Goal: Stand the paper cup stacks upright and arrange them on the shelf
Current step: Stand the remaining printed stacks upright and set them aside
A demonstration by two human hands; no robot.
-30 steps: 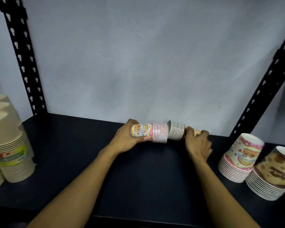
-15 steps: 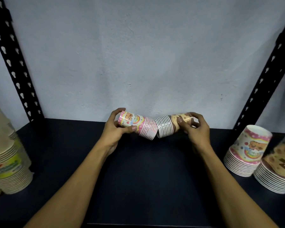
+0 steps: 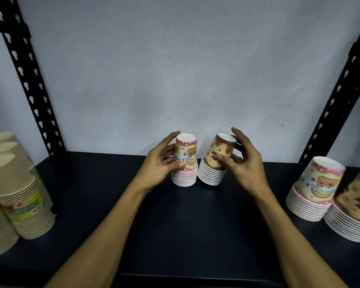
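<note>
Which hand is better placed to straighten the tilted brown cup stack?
The right hand. It already grips the brown cup stack, which leans toward it. The left hand is busy holding the pink cup stack, which stands nearly upright.

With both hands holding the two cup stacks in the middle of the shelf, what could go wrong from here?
1. The brown patterned paper cup stack in the right hand leans left; if released now, it may tip.
2. It stands close against the pink patterned paper cup stack held by the left hand, so a fall could knock that one over too.
</note>
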